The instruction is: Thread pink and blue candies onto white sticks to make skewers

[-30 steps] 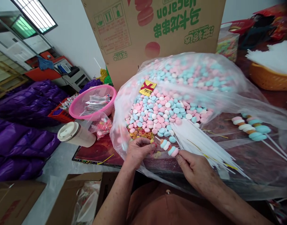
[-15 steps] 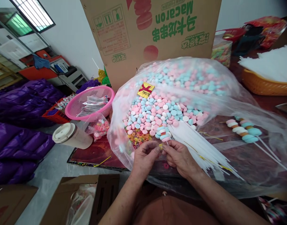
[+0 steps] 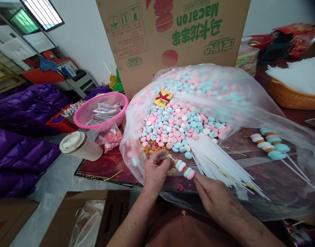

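My right hand [image 3: 215, 193] pinches the lower end of a candy skewer [image 3: 183, 168], which points up and left. Pink, blue and white candy discs with small orange and red rings between them are threaded on its white stick. At the bare tip, a small yellow ring candy [image 3: 169, 155] sits by the fingertips of my left hand [image 3: 157, 169], which is closed in a pinch. Just beyond lie loose ring candies [image 3: 154, 148] and a heap of pastel candy discs [image 3: 172, 125] in a large clear bag [image 3: 239, 116]. A fan of white sticks [image 3: 219, 161] is right of the skewer.
Two filled skewers [image 3: 271, 145] lie at the right. Left stand a pink basket [image 3: 79, 118] of packets and a lidded cup [image 3: 81, 146]. A large carton [image 3: 147, 68] rises behind; an orange basket [image 3: 288, 96] holds more sticks. A red ring [image 3: 180, 187] lies near the table edge.
The skewer has swung from pointing away to pointing left, its bare tip now at my left fingers. My right hand has moved right and nearer; my left hand shifted slightly left with the yellow ring.
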Available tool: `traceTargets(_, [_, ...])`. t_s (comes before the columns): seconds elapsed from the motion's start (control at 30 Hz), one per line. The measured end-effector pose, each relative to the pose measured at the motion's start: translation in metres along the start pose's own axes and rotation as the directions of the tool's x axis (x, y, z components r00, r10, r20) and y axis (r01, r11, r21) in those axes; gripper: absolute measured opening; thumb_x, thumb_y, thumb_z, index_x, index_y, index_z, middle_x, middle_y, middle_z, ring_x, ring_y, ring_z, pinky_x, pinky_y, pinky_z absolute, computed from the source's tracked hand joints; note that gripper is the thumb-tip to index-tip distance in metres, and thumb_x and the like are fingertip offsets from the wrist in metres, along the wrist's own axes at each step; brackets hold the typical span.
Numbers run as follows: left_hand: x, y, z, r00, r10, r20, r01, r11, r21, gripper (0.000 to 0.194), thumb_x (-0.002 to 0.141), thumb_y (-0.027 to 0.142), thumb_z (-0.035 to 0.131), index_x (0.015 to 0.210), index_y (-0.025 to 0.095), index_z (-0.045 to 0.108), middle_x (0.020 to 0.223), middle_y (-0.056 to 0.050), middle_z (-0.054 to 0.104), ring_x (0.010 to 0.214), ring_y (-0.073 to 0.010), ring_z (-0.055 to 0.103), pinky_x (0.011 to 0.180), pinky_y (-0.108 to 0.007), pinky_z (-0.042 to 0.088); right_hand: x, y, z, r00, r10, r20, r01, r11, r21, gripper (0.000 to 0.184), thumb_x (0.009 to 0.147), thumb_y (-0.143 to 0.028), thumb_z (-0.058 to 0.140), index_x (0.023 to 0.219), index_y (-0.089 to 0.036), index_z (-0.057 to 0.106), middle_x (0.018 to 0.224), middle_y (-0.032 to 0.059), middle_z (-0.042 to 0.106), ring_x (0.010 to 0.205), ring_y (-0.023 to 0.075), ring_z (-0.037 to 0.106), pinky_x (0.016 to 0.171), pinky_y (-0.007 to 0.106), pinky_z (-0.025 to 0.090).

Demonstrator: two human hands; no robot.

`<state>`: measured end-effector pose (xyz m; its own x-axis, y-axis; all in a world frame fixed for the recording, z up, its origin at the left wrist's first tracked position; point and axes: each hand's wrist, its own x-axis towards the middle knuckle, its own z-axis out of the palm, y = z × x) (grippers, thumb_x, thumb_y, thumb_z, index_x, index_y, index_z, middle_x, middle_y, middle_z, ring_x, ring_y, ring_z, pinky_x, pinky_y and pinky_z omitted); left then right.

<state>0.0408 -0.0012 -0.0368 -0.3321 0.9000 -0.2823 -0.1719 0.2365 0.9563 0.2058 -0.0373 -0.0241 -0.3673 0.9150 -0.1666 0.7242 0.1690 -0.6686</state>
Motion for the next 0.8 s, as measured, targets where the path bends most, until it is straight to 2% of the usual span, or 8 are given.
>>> traceTargets(0.1, [-0.003, -0.004, -0.002, 0.993, 0.114, 0.028, -0.117, 0.981, 0.153, 0.023, 0.063, 0.023, 0.063, 0.084, 0.015, 0.066, 0.071, -0.001, 0.068, 0.062, -0.013, 0.062, 0.06, -0.025, 0.052, 0.004, -0.003, 0.003, 0.998, 0.041, 0.043, -0.038, 0.997, -0.07, 0.032, 0.087, -0.02, 0.025, 0.085, -0.016, 0.057, 0.074, 0.009, 0.065, 0.065, 0.0178, 0.058, 0.059, 0.026, 0.034])
traceTargets(0.2, [-0.002, -0.009, -0.007, 0.967, 0.243, 0.08, -0.256, 0.925, 0.281, 0.02, 0.066, 0.021, 0.06, 0.084, 0.017, 0.068, 0.078, -0.002, 0.069, 0.07, -0.0142, 0.063, 0.066, -0.025, 0.051, 0.006, -0.005, 0.003, 0.997, 0.024, 0.076, -0.015, 0.993, -0.116, 0.032, 0.086, -0.016, 0.025, 0.087, -0.016, 0.057, 0.074, 0.0089, 0.065, 0.066, 0.0178, 0.058, 0.058, 0.026, 0.033])
traceTargets(0.27, [0.0, -0.012, -0.012, 0.95, 0.28, 0.142, -0.311, 0.893, 0.325, 0.019, 0.069, 0.022, 0.059, 0.084, 0.017, 0.068, 0.077, -0.002, 0.069, 0.07, -0.014, 0.062, 0.066, -0.024, 0.051, 0.006, -0.006, 0.001, 0.995, 0.021, 0.1, -0.005, 0.988, -0.155, 0.03, 0.086, -0.015, 0.027, 0.087, -0.016, 0.057, 0.074, 0.0084, 0.065, 0.065, 0.0177, 0.058, 0.057, 0.026, 0.032])
traceTargets(0.47, [0.007, -0.012, -0.019, 0.935, 0.231, 0.27, -0.299, 0.922, 0.245, 0.016, 0.074, 0.024, 0.056, 0.086, 0.015, 0.064, 0.074, -0.003, 0.067, 0.066, -0.0129, 0.061, 0.063, -0.023, 0.05, 0.005, -0.008, -0.007, 0.985, 0.073, 0.159, -0.026, 0.96, -0.279, 0.027, 0.085, -0.014, 0.03, 0.087, -0.018, 0.057, 0.073, 0.0064, 0.065, 0.064, 0.0184, 0.059, 0.054, 0.025, 0.028])
traceTargets(0.6, [0.006, -0.012, -0.02, 0.892, 0.287, 0.35, -0.378, 0.898, 0.227, 0.016, 0.078, 0.024, 0.055, 0.088, 0.015, 0.063, 0.076, -0.004, 0.067, 0.069, -0.0136, 0.062, 0.064, -0.024, 0.051, 0.004, -0.005, -0.008, 0.988, 0.049, 0.147, -0.009, 0.966, -0.259, 0.025, 0.086, -0.015, 0.031, 0.086, -0.019, 0.056, 0.073, 0.0052, 0.065, 0.064, 0.0177, 0.058, 0.054, 0.025, 0.028])
traceTargets(0.7, [0.002, -0.013, -0.02, 0.837, 0.444, 0.32, -0.538, 0.776, 0.33, 0.017, 0.079, 0.021, 0.053, 0.091, 0.015, 0.064, 0.079, -0.005, 0.069, 0.069, -0.0135, 0.063, 0.065, -0.024, 0.051, 0.003, -0.004, -0.004, 0.989, 0.054, 0.139, -0.017, 0.967, -0.253, 0.025, 0.086, -0.014, 0.031, 0.087, -0.019, 0.056, 0.073, 0.0055, 0.065, 0.064, 0.0178, 0.058, 0.054, 0.025, 0.028])
traceTargets(0.8, [-0.002, -0.014, -0.019, 0.729, 0.597, 0.335, -0.68, 0.579, 0.45, 0.018, 0.079, 0.016, 0.052, 0.092, 0.015, 0.064, 0.08, -0.005, 0.07, 0.068, -0.0135, 0.064, 0.065, -0.024, 0.052, 0.002, -0.004, 0.004, 0.988, 0.075, 0.133, -0.041, 0.97, -0.241, 0.026, 0.086, -0.013, 0.03, 0.086, -0.018, 0.055, 0.074, 0.0066, 0.065, 0.067, 0.0184, 0.06, 0.056, 0.026, 0.03])
